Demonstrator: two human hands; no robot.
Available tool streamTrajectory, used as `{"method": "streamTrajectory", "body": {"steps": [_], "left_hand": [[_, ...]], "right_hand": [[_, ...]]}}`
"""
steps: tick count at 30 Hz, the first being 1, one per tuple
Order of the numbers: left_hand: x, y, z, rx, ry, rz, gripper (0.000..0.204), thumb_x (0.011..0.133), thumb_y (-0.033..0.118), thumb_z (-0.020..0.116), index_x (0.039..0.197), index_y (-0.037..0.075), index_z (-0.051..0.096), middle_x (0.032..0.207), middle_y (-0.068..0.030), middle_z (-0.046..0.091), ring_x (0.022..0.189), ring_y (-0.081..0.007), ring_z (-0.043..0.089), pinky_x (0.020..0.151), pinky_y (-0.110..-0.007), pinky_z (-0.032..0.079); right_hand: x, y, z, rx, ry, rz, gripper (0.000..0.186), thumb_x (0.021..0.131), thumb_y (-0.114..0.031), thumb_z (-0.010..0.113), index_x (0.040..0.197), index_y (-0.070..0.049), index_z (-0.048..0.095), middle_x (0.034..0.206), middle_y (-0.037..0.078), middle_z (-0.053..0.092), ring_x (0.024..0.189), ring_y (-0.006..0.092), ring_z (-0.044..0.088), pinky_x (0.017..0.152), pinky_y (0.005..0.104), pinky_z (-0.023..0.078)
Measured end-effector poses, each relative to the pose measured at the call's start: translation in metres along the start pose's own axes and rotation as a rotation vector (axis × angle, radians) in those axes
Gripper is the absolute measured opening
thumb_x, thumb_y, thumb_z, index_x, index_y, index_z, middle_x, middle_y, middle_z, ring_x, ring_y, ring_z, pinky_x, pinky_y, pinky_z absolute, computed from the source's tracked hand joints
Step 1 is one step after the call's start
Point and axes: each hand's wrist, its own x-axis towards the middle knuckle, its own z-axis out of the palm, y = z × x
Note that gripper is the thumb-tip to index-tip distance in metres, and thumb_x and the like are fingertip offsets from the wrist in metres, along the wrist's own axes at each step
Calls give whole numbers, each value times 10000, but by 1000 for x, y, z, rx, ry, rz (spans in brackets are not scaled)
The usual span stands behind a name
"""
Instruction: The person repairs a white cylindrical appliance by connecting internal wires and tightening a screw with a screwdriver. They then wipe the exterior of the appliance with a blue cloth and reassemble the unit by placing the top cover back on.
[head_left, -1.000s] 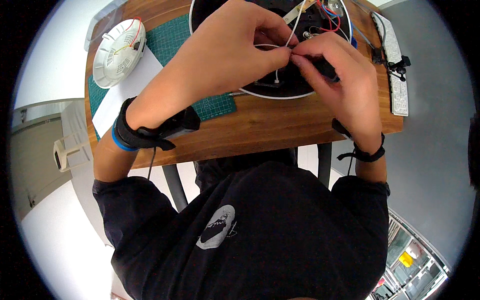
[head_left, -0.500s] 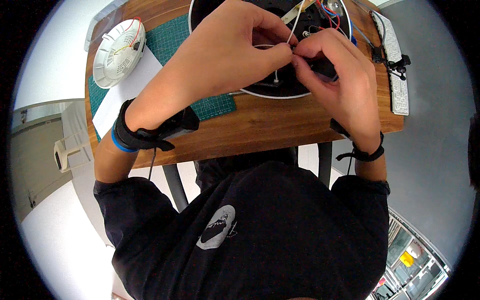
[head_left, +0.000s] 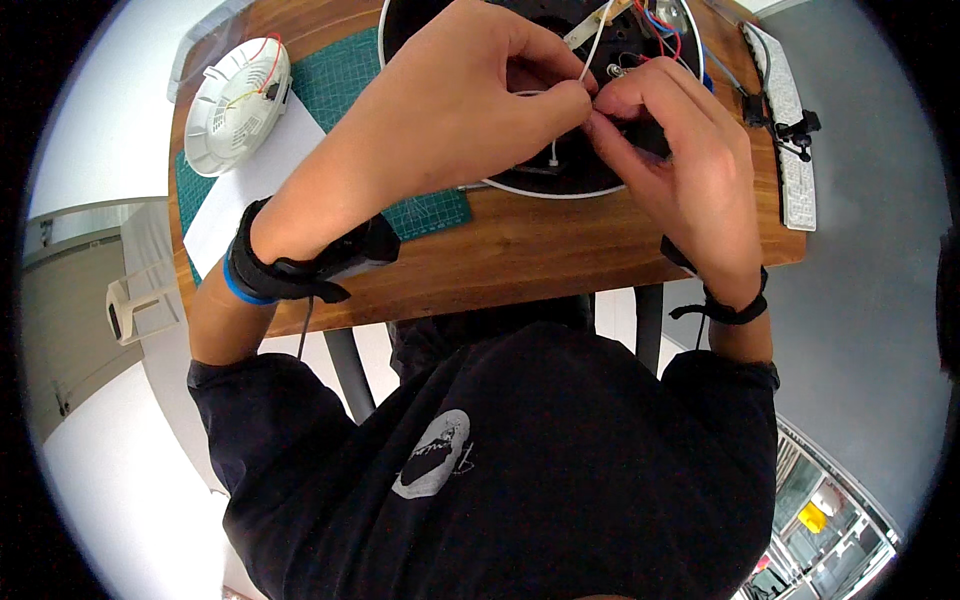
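Note:
Both my hands meet above a round black housing (head_left: pixel 560 182) with a white rim at the far side of the table. My left hand (head_left: pixel 470 95) is closed, thumb and fingers pinched on a thin white cable (head_left: pixel 597 48). Against its fingertips, my right hand (head_left: pixel 685 125) pinches too; what lies between its thumb and index finger is hidden. A white plug end (head_left: pixel 554 155) of a cable shows below my left thumb, inside the housing. Red and blue wires (head_left: pixel 665 25) and a pale strip (head_left: pixel 588 27) sit at the housing's far right.
A white perforated cover (head_left: pixel 235 110) with red and yellow wires rests at the left on a white sheet (head_left: pixel 250 195) and a green cutting mat (head_left: pixel 430 212). A white keyboard (head_left: pixel 790 150) lies along the right table edge (head_left: pixel 780 245), with a black clip-like device (head_left: pixel 798 130) beside it.
My fingertips have drawn a little closer together, the left thumb shifting slightly right. Otherwise the hands and housing stay where they were.

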Motion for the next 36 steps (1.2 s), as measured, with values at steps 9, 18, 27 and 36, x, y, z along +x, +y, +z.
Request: {"method": "streamTrajectory", "body": {"steps": [9, 18, 27, 36], "left_hand": [[-2, 4, 3, 8, 42, -59, 228, 1023, 94, 688, 1096, -92, 797, 864, -129, 803, 706, -92, 688, 637, -252, 569], [0, -10, 5, -44, 60, 25, 225, 1018, 92, 677, 1046, -91, 806, 832, -140, 802, 686, -105, 693, 655, -257, 583], [-2, -35, 12, 0, 106, -33, 264, 1023, 108, 718, 1210, -67, 784, 1060, -95, 819, 995, -103, 746, 914, -268, 608], [-2, -36, 12, -10, 107, -16, 266, 1025, 115, 718, 1207, -67, 786, 1047, -94, 819, 972, -101, 742, 893, -263, 604]], "right_hand": [[-1, 3, 4, 5, 44, -87, 180, 878, -33, 830, 1002, -30, 700, 973, 120, 686, 880, 348, 696, 760, 418, 563], [1, 2, 3, 22, 36, -63, 165, 883, -27, 821, 994, -32, 699, 970, 117, 691, 903, 342, 706, 782, 416, 573], [-1, 3, -2, 43, -30, 21, 163, 891, -17, 810, 1023, -36, 715, 979, 119, 693, 897, 338, 705, 779, 406, 575], [-3, 6, 1, 47, 9, -63, 187, 883, 14, 815, 1046, -16, 727, 1029, 107, 720, 925, 310, 725, 812, 376, 580]]}}
